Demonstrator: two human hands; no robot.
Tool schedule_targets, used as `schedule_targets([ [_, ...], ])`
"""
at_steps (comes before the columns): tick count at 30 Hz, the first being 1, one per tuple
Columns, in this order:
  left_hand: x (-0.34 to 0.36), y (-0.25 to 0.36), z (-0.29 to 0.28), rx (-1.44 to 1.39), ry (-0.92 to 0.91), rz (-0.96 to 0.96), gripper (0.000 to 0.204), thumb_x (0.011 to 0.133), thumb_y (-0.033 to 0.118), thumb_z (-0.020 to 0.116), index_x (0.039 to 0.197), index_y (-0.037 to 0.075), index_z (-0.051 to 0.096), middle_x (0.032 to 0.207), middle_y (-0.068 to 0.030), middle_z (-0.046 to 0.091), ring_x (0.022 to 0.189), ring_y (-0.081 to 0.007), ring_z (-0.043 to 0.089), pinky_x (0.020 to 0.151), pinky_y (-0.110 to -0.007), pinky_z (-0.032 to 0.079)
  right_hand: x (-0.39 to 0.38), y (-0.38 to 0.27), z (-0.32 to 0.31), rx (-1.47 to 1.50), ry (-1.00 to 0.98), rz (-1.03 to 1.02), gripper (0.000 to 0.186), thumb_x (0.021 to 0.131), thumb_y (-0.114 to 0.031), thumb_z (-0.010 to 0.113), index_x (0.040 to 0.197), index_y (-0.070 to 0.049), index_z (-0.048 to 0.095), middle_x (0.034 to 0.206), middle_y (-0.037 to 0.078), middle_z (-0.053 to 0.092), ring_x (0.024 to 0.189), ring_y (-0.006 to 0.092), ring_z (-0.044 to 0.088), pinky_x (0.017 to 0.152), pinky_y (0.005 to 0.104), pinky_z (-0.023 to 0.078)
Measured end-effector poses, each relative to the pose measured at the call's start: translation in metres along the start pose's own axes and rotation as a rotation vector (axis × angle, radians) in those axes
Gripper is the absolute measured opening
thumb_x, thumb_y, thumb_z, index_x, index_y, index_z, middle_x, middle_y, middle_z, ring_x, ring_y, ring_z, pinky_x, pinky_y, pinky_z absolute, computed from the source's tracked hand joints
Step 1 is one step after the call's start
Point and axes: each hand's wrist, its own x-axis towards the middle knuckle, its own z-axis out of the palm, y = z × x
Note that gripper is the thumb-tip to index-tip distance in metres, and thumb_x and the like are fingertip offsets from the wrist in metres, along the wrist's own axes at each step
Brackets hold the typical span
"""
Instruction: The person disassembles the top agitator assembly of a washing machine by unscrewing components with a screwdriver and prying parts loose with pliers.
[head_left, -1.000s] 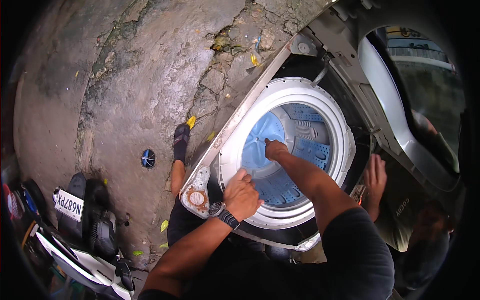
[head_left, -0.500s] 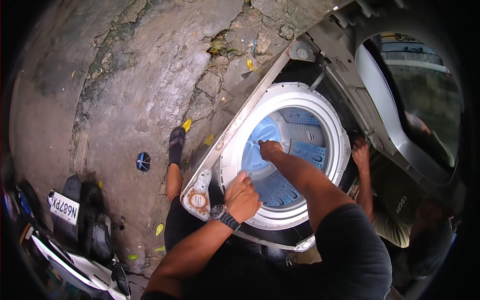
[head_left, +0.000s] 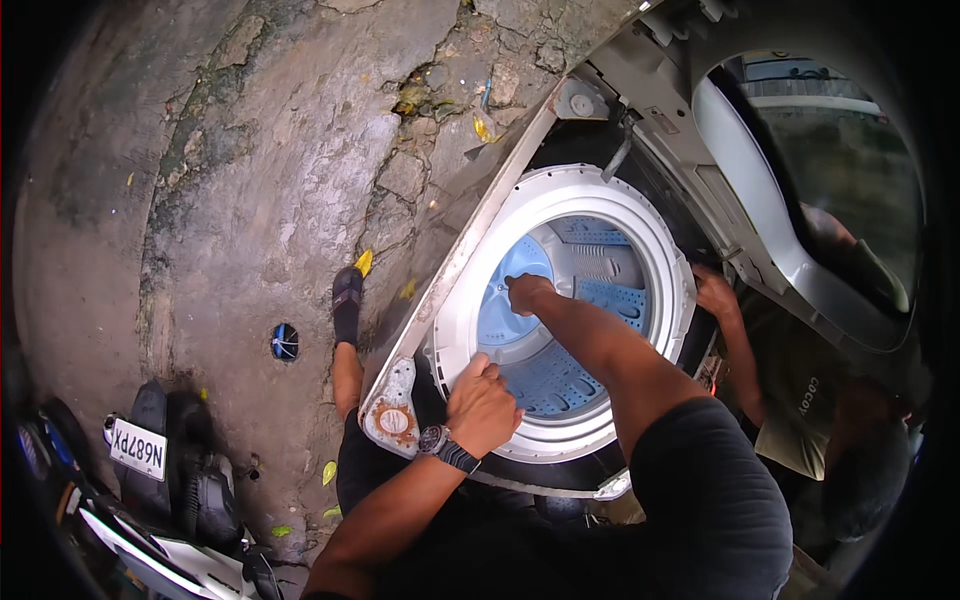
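Note:
An opened top-load washing machine (head_left: 470, 235) stands in front of me, its white tub ring (head_left: 455, 318) exposed. My left hand (head_left: 483, 405), with a watch on the wrist, curls its fingers over the near-left part of that ring. Deep inside the drum (head_left: 548, 388), my right hand (head_left: 528, 294) is closed at the middle of the light-blue pulsator (head_left: 508, 328). A small central screw (head_left: 502, 288) shows beside its fingertips. Whatever the fingers may hold is hidden. Another person's hand (head_left: 714, 294) touches the outer right side of the tub.
The machine's raised top cover (head_left: 740, 160) with its lid leans at the right. A person in an olive shirt (head_left: 800, 445) crouches below it. A parked motorcycle (head_left: 160, 490) is at lower left. Cracked concrete ground (head_left: 270, 200) has a small hole (head_left: 285, 342).
The other person's hand has moved up against the tub's outer side. My right hand has shifted slightly at the pulsator's middle. My left hand stays on the ring.

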Motion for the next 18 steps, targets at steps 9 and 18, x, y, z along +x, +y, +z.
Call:
schedule_targets([
  [9, 0.009, 0.008, -0.023, 0.022, 0.006, 0.023, 0.041, 0.089, 0.04, 0.065, 0.067, 0.008, 0.078, 0.078, -0.006, 0.072, 0.093, -0.023, 0.062, 0.1, -0.042, 0.035, 0.026, 0.083, 0.061, 0.477, 0.141, 0.063, 0.04, 0.095, -0.02, 0.06, 0.131, -0.003, 0.058, 0.112, 0.016, 0.076, 0.083, 0.0292, 0.076, 0.074, 0.0424, 0.061],
  [18, 0.009, 0.001, -0.004, -0.044, 0.031, -0.007, 0.038, 0.088, 0.038, 0.066, 0.067, 0.008, 0.078, 0.079, -0.0078, 0.072, 0.094, -0.0247, 0.062, 0.1, -0.043, 0.034, -0.011, 0.034, 0.007, -0.189, 0.185, -0.03, 0.035, 0.09, -0.014, 0.067, 0.12, 0.002, 0.072, 0.102, 0.018, 0.079, 0.091, 0.0289, 0.078, 0.077, 0.0397, 0.063],
])
